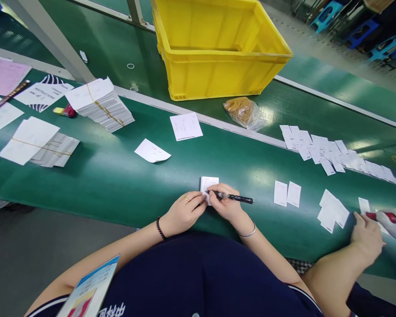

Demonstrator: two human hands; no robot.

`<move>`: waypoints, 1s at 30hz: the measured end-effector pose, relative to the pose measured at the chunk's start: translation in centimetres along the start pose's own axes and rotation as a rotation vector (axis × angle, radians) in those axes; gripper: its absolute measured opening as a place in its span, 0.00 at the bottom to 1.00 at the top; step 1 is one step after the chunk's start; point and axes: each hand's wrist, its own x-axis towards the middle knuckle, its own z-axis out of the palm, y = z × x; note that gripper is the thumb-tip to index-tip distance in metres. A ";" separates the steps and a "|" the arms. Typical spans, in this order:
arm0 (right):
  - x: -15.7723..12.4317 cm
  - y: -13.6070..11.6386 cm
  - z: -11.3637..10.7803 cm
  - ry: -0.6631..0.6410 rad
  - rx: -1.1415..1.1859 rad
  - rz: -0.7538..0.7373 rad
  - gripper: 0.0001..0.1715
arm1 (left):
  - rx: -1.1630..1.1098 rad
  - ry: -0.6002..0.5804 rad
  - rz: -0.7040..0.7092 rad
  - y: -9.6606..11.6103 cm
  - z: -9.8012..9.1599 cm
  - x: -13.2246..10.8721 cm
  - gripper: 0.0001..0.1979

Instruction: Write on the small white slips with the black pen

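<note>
A small white stack of paper slips [210, 180] lies on the green table in front of me. My left hand [186, 211] rests at its lower left edge, fingertips pressed together on the paper. In my right hand [227, 204] a black pen [240, 198] is gripped, its tip over the top slip. Some printing shows on that slip, too small to read. Beyond the stack lie a folded white sheet [152, 151] and a flatter square paper [186, 127].
Banded paper bundles [100, 103] stand at left near a red and yellow cutter [65, 111]. A yellow crate [218, 75] and a bag of rubber bands [242, 112] are behind. Small cards [320, 147] spread to the right, where a co-worker's hands [366, 233] work with a red tool.
</note>
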 end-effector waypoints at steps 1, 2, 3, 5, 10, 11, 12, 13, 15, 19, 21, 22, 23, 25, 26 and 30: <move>0.0 0.0 0.0 0.000 -0.001 -0.006 0.09 | -0.002 0.000 0.001 0.0 0.0 0.0 0.09; 0.0 0.0 0.0 0.001 -0.003 -0.015 0.09 | -0.004 0.002 0.001 0.0 0.0 0.0 0.09; 0.0 0.1 0.0 0.001 -0.007 -0.023 0.09 | -0.007 0.002 0.002 0.0 0.0 0.0 0.09; 0.0 0.1 0.0 -0.008 -0.014 -0.024 0.09 | -0.016 0.000 -0.001 0.0 0.1 -0.1 0.09; 0.0 -0.1 -0.1 -0.034 -0.006 0.016 0.10 | -0.005 -0.012 -0.014 -0.1 0.3 -0.2 0.10; 0.0 -0.2 -0.1 -0.037 -0.005 0.016 0.10 | -0.002 -0.011 -0.014 -0.1 0.2 -0.2 0.10; 0.1 -0.2 -0.1 -0.039 -0.007 0.013 0.10 | 0.000 -0.009 -0.012 0.0 0.2 -0.2 0.09; 0.1 -0.2 -0.1 -0.038 -0.011 0.008 0.09 | 0.000 -0.005 -0.010 0.0 0.2 -0.1 0.09; 0.1 -0.3 -0.2 -0.027 -0.023 -0.011 0.09 | -0.001 0.002 0.001 0.0 0.1 -0.1 0.08; 0.1 -0.2 -0.1 -0.016 -0.034 -0.008 0.09 | -0.012 0.002 -0.006 -0.1 0.1 -0.1 0.09; 0.1 -0.1 0.0 -0.016 -0.024 0.010 0.09 | -0.013 -0.005 -0.011 -0.1 0.2 -0.2 0.10; 0.1 -0.1 0.1 -0.013 -0.017 0.015 0.09 | -0.010 -0.006 -0.010 -0.1 0.2 -0.2 0.10; 0.0 -0.2 0.1 -0.009 -0.009 0.016 0.09 | -0.004 -0.005 -0.006 -0.1 0.1 -0.2 0.10; -0.1 -0.2 0.0 -0.006 0.015 0.025 0.09 | 0.008 0.002 0.000 0.0 0.0 -0.1 0.09; -0.2 -0.2 -0.2 -0.001 0.036 0.041 0.09 | 0.012 0.003 0.001 0.0 0.0 -0.1 0.08; -0.1 0.5 -0.9 0.070 0.091 0.180 0.12 | -0.003 0.006 -0.001 -0.1 0.1 -0.1 0.08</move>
